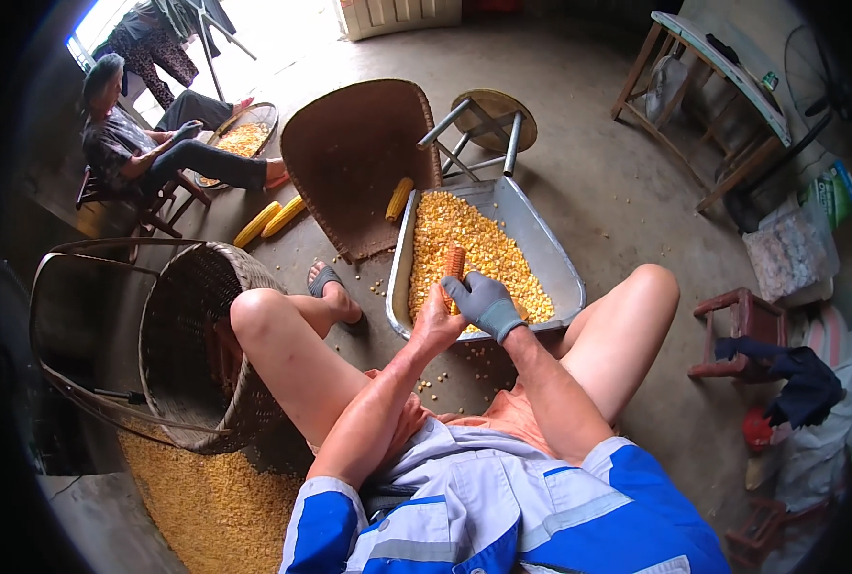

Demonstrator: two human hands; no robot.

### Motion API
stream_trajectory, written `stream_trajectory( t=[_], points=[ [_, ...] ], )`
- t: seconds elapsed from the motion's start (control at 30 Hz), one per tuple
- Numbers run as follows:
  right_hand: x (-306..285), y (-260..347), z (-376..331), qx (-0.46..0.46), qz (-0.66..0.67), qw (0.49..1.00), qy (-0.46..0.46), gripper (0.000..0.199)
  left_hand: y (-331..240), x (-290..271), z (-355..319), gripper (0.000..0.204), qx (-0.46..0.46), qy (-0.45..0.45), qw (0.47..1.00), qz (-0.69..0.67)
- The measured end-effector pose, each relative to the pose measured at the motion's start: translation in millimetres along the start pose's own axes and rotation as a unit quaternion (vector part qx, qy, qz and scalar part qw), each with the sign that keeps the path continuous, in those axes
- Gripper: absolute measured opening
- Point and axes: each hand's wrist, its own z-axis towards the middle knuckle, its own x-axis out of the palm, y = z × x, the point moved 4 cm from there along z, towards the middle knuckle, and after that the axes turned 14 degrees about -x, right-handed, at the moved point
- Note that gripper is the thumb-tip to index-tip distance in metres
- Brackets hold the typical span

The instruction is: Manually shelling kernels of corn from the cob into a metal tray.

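Note:
Between my knees, both hands meet over a metal tub (565,266) that is heaped with loose yellow corn kernels (474,234). A corn cob (455,259) stands up out of my grip, its upper part reddish-orange and stripped of kernels. My bare left hand (436,323) is closed round its lower part. My right hand (488,304), in a grey glove, is closed against the cob's right side; its fingertips and the cob's lower end are partly hidden. An ear of corn (400,199) with its kernels on lies just beyond the tub's left rim.
A wicker basket (172,325) with stripped cobs inside tilts by my left knee, above a kernel pile (206,497). Ahead stand a large woven scoop (349,143) and a round stool (496,117). Two ears (271,220) lie left. A seated person (124,143) works beside a kernel tray (244,139).

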Motion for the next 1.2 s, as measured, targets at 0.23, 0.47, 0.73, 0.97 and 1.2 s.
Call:
stream_trajectory(
  t=[0.23, 0.47, 0.73, 0.97, 1.2],
  points=[
    [12, 3, -3, -0.092, -0.025, 0.995, 0.039, 0.053, 14, 4, 4, 0.045, 0.005, 0.056, 0.993, -0.099],
    [7, 2, -3, -0.007, -0.017, 0.995, 0.093, 0.062, -1, 3, -6, 0.043, -0.005, -0.001, 0.999, 0.035],
    [20, -8, 6, -0.033, 0.07, 0.993, 0.088, 0.064, 14, 1, 3, 0.056, 0.036, -0.006, 0.999, -0.033],
    [15, -2, 6, -0.096, 0.087, 0.988, 0.079, 0.063, 7, -3, 0, 0.054, 0.086, 0.051, 0.986, -0.131],
    [28, -16, 5, -0.235, 0.085, 0.968, -0.011, 0.049, -13, -11, -13, 0.024, -0.144, 0.289, 0.89, -0.322]
  ],
)
